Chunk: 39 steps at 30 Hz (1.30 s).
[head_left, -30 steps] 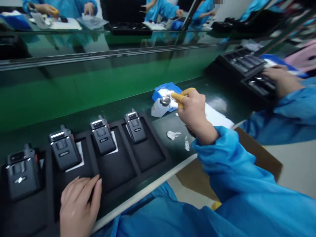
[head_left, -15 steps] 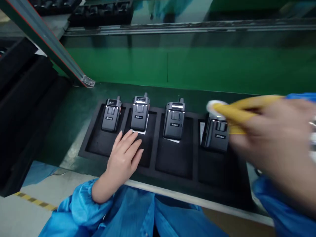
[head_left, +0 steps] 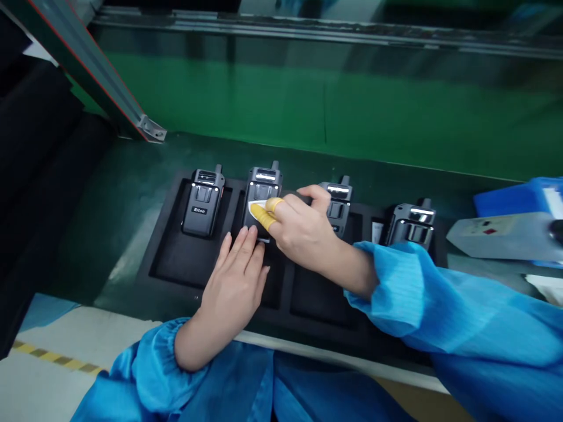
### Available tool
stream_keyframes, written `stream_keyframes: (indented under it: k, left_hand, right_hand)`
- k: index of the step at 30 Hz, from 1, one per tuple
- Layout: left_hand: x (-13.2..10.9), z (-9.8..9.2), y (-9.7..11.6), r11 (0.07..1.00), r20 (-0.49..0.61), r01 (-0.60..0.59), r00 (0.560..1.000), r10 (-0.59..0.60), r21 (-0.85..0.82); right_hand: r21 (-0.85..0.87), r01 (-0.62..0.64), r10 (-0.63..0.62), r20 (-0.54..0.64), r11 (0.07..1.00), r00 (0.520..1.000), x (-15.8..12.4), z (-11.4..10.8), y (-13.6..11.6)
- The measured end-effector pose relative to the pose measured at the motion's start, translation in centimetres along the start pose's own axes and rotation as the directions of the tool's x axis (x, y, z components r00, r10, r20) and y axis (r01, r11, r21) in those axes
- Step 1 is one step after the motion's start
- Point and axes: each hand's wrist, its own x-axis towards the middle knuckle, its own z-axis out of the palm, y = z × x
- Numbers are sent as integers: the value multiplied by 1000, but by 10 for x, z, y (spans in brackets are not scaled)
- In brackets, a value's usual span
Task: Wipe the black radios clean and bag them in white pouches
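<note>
Four-slot black foam tray (head_left: 285, 290) holds several handheld radios lying face down, antennas pointing away from me. On the second radio from the left (head_left: 265, 189), my right hand (head_left: 305, 231) presses a folded white cloth (head_left: 256, 206), pinched in fingers wearing yellow finger cots. My left hand (head_left: 235, 287) lies flat with fingers stretched out, its tips at that radio's lower edge. To its left rests a radio marked Riton (head_left: 201, 214). My right hand partly covers the third radio (head_left: 338, 206); my right sleeve hides the lower part of the rightmost radio (head_left: 411, 223).
At the right lie a translucent plastic bottle (head_left: 497, 235) and a blue object (head_left: 505, 199). A metal post (head_left: 101, 70) slants down at the left, beside stacked black foam trays (head_left: 39, 146). A green panel (head_left: 264, 99) rises behind the bench.
My right hand has moved left with the cloth, from the rightmost radio to the second one. My left hand stays near the second radio. The view has shifted, bringing the bottle into sight.
</note>
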Motion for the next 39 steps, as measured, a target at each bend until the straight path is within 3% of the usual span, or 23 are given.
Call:
stream_keyframes:
  k: [7, 11, 14, 19, 23, 29, 34, 39]
  left_hand:
    - [1, -1, 1, 993, 4, 36, 999, -36, -114]
    - [-4, -12, -9, 964, -114, 36, 991, -68, -262]
    - [-13, -23, -29, 969, -187, 86, 974, -131, -230]
    - [-25, -24, -58, 979, -179, 192, 963, -200, -63]
    - [-24, -18, -62, 978, -155, 206, 966, -208, -33]
    - [-23, -19, -61, 971, -148, 229, 960, -236, -61]
    - [-23, -19, -62, 970, -139, 231, 961, -240, -78]
    - [-23, -19, -62, 972, -126, 226, 964, -233, -67]
  right_hand:
    - [-53, -160, 164, 99, 986, 981, -20, -16, 11]
    - [28, -205, 205, 27, 978, 978, 6, -15, 15]
    - [81, -212, 207, 75, 974, 976, 38, -4, 12]
    - [119, -161, 144, 140, 980, 980, 80, 27, 1]
    - [76, -87, 76, 136, 993, 988, 101, 46, -8]
    - [55, 126, -130, 81, 990, 988, 95, 38, -2]
    - [-30, 115, -111, 95, 993, 989, 83, 32, 10]
    - [13, 106, -107, 54, 994, 993, 99, 43, -3]
